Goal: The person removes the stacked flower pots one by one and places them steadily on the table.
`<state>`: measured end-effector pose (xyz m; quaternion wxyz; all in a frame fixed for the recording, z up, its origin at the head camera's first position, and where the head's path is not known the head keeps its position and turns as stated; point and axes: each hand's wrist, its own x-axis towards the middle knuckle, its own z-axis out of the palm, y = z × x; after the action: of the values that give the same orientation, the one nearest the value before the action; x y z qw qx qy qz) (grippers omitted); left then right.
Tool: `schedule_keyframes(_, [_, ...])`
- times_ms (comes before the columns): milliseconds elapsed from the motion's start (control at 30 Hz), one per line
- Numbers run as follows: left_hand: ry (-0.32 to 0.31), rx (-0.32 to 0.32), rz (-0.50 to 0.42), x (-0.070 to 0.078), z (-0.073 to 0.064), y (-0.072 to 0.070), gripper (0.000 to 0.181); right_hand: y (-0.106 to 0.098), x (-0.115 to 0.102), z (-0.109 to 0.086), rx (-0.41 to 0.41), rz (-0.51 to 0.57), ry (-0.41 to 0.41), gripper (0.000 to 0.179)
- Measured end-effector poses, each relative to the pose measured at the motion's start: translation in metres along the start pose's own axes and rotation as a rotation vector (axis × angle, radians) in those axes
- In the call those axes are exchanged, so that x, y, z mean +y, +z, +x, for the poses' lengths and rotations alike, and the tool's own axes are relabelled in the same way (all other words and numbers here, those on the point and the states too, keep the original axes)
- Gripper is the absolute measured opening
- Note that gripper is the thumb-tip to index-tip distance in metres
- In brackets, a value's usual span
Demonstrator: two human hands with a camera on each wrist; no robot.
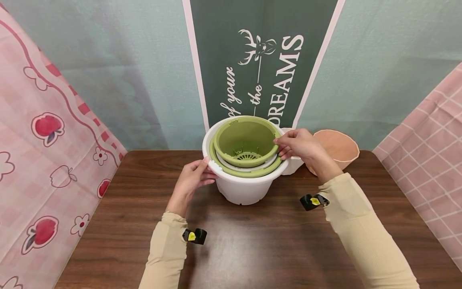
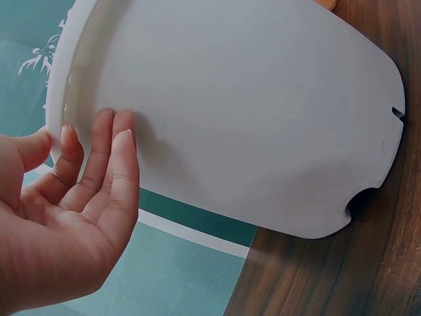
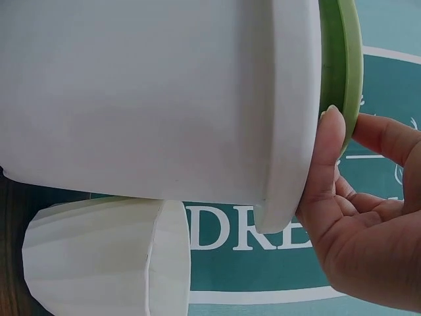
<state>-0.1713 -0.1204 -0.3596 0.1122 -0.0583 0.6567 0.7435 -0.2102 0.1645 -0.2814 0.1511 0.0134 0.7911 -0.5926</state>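
While the left hand pinches the edge of the big white pot, the right hand has the rim of the small green pot squeezed between thumb and finger. The small green pot sits inside the others, just left of the right hand's fingertips. Around it I can see a thin white rim and a bigger green pot. They look snug, so I think they could stick, and a hard tug from the right hand might lift more than one. If the left hand's hold is weak, the big white pot could tip. Just past the right hand are a white cup and an orange bowl; a sudden jerk there could knock them over.
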Motion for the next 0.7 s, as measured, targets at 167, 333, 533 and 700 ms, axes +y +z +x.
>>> schedule_keyframes(167, [0.001,0.002,-0.004,0.0003,-0.0006,0.0004,0.032,-0.0001,0.001,0.0002,-0.005,0.007,-0.005,0.018])
schedule_keyframes(333, [-0.005,0.005,-0.003,0.0008,-0.0002,0.0006,0.032,-0.0004,0.0013,0.0006,-0.012,0.014,-0.008,0.016])
schedule_keyframes(533, [-0.006,0.006,0.001,0.0014,-0.0003,0.0012,0.033,-0.0005,0.0011,0.0014,-0.019,0.006,-0.009,0.016])
schedule_keyframes(700, [-0.004,0.005,0.0,0.0014,-0.0002,0.0007,0.034,-0.0002,0.0009,0.0021,-0.022,0.011,0.001,0.02])
